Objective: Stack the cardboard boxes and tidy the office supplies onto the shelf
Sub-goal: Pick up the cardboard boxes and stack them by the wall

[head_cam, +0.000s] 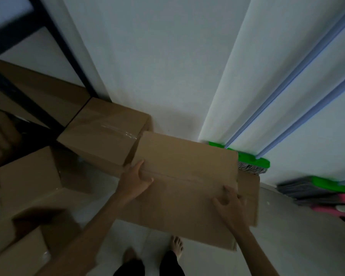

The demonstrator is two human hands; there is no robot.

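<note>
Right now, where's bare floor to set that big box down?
Bare floor lies around the feet, this side of the big box, and to its right before the green and pink pile. The left is crowded with boxes by the shelf.
</note>
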